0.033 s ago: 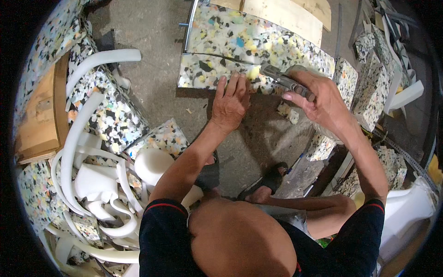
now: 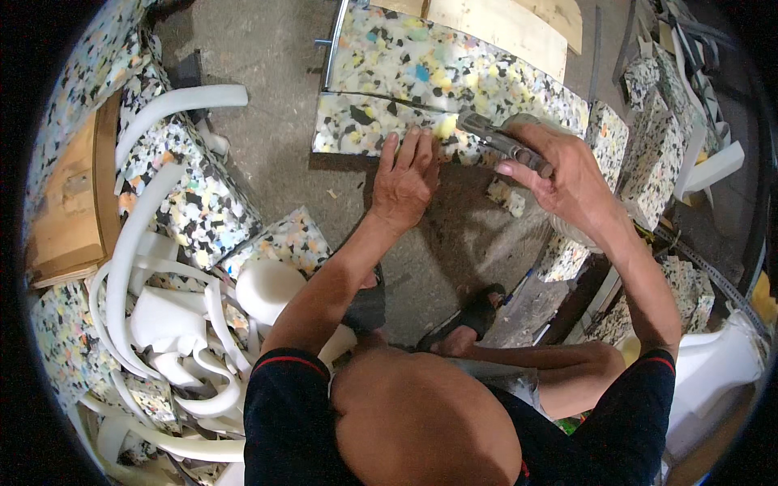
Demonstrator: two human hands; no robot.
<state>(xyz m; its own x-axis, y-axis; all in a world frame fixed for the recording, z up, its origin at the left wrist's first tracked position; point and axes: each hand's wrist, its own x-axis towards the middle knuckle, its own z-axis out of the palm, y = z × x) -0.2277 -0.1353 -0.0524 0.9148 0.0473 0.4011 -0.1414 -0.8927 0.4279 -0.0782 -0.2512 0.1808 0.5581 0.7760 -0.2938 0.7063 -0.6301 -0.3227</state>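
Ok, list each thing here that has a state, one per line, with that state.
left hand: flat, pressing down on the foam slab
right hand: closed around the cutting tool
cutting tool: held, tip at the slab's edge
foam slab: lying on the floor, partly cut
small foam scrap: loose on the floor
white foam strips: curved, piled at left

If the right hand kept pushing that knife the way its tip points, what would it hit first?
The right hand holds a knife aimed up-left. Its tip already seems to meet the speckled foam slab, just past the left hand; depth is hard to judge.
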